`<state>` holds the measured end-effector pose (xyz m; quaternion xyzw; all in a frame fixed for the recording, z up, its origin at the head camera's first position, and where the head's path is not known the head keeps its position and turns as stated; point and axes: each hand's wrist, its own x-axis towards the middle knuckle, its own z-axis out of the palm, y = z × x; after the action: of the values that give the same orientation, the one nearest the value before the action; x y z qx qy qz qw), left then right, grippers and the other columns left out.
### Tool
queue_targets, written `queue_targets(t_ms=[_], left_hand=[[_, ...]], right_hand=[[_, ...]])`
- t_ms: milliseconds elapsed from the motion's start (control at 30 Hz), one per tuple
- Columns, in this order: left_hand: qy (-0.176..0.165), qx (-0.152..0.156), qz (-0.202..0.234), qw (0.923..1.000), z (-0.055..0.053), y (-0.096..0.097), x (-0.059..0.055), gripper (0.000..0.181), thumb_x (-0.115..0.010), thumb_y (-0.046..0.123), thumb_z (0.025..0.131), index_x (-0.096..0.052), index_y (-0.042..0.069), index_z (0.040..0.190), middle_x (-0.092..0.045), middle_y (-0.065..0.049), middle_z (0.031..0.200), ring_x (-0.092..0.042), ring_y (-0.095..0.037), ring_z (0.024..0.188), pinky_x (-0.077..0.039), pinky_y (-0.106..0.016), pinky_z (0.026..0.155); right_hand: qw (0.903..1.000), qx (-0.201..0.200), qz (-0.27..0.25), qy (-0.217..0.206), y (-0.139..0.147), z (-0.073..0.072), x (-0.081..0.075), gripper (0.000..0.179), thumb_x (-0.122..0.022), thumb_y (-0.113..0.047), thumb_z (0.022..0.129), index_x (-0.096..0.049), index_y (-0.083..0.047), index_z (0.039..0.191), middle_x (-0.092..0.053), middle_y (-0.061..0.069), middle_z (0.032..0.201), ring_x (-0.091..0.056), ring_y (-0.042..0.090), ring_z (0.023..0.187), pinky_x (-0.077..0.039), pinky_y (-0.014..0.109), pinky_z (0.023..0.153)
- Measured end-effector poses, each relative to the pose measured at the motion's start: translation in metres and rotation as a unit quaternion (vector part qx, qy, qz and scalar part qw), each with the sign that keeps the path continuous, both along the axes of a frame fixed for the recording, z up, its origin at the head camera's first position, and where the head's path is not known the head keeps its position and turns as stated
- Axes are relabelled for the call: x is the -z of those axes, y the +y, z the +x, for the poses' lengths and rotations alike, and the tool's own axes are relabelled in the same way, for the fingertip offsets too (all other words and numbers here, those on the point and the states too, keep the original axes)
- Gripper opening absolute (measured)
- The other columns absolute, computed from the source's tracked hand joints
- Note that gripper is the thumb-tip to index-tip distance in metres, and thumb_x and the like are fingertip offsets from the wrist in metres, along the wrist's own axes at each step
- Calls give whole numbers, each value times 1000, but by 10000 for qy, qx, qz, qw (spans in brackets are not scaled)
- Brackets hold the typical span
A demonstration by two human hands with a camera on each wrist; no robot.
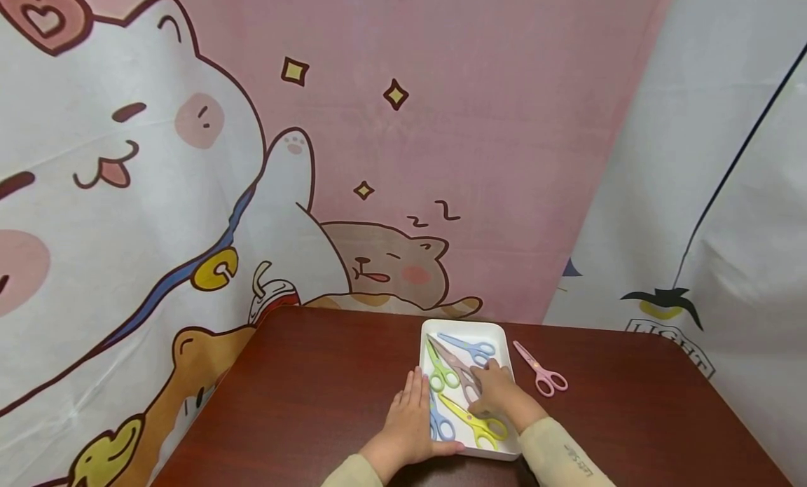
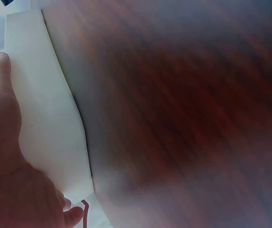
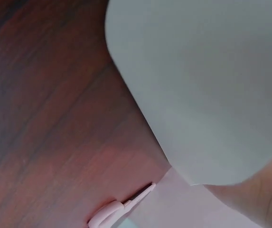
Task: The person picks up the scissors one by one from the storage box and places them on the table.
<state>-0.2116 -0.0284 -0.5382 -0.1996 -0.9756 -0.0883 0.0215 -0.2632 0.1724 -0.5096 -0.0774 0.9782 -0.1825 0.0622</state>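
A white tray (image 1: 468,324) on the table holds several scissors: mauve scissors (image 1: 455,366), yellow scissors (image 1: 477,423), green scissors (image 1: 444,371) and two blue pairs, one (image 1: 468,346) at the far end. My left hand (image 1: 406,420) lies with straight fingers along the tray's left side, its thumb along the near edge. In the left wrist view that hand (image 2: 12,156) is against the tray wall (image 2: 50,109). My right hand (image 1: 498,392) reaches in over the right side, index finger and thumb around the mauve handles; I cannot tell whether they pinch them.
Pink scissors (image 1: 540,370) lie on the dark red-brown table (image 1: 328,375), just right of the tray. A cloth (image 1: 504,158) printed with cartoon cats hangs behind the table's far edge. The tray's outer wall (image 3: 197,95) fills much of the right wrist view.
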Motion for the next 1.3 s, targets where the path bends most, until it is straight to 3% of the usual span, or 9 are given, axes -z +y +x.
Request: queue_targets(t_ms=[100, 300, 467, 600, 767, 1000, 1167, 1300], left_hand=[[-87, 2, 32, 10000, 1, 0, -3, 132, -37, 95, 59, -21, -2, 149, -10, -22, 157, -16, -33, 145, -34, -47, 107], [69, 17, -8, 10000, -3, 0, 5, 135, -33, 97, 57, -22, -1, 149, -11, -23, 157, -16, -33, 145, -34, -47, 107], [-60, 44, -44, 10000, 0, 0, -2, 133, -38, 95, 59, -21, -2, 148, -11, -23, 156, -16, -33, 144, -34, -46, 107], [-127, 79, -29, 9999, 3, 0, -9, 130, -43, 91, 62, -22, -4, 147, -14, -25, 156, -19, -34, 144, -35, -47, 107], [38, 97, -37, 9999, 4, 0, -10, 130, -44, 91, 62, -23, -5, 147, -16, -25, 155, -21, -34, 143, -36, -46, 106], [119, 44, -66, 9999, 2, -1, -2, 132, -42, 93, 60, -21, -3, 148, -13, -23, 156, -18, -32, 144, -35, -45, 107], [59, 60, -46, 10000, 3, 0, -6, 132, -42, 93, 60, -22, -4, 148, -14, -24, 156, -19, -33, 144, -35, -46, 107], [-16, 89, -1, 10000, 4, 0, -9, 131, -43, 92, 61, -21, -4, 147, -14, -24, 156, -19, -33, 144, -34, -46, 107]], right_hand=[[10000, 22, -5, -43, -1, 1, -3, 77, -86, -24, 60, -57, -1, 127, -49, 21, 111, -46, 36, 99, -43, 53, 89], [9997, 124, -79, 201, 0, 2, -2, 72, -84, -20, 53, -61, -2, 119, -50, 19, 103, -47, 35, 89, -45, 51, 80], [9990, 248, -57, 368, 1, 0, 4, 77, -82, -19, 47, -61, -4, 119, -50, 18, 101, -46, 32, 84, -45, 47, 72], [9979, 366, -168, 515, 1, 0, 6, 82, -82, -20, 49, -58, -5, 126, -51, 21, 111, -48, 36, 92, -46, 50, 78], [9924, 342, -335, 1136, 1, -1, 6, 79, -83, -20, 54, -57, -5, 127, -52, 22, 117, -50, 41, 100, -45, 53, 85], [9832, 344, -649, 1671, 1, -2, 5, 78, -87, -20, 55, -58, -7, 126, -52, 21, 120, -49, 42, 100, -45, 53, 83], [9762, 266, -821, 1992, 2, 1, 2, 79, -87, -19, 54, -58, -7, 125, -53, 21, 119, -49, 42, 100, -44, 52, 83], [9752, 291, -863, 2016, 3, 2, -1, 78, -87, -20, 56, -57, -9, 127, -52, 20, 120, -48, 41, 102, -44, 52, 85]])
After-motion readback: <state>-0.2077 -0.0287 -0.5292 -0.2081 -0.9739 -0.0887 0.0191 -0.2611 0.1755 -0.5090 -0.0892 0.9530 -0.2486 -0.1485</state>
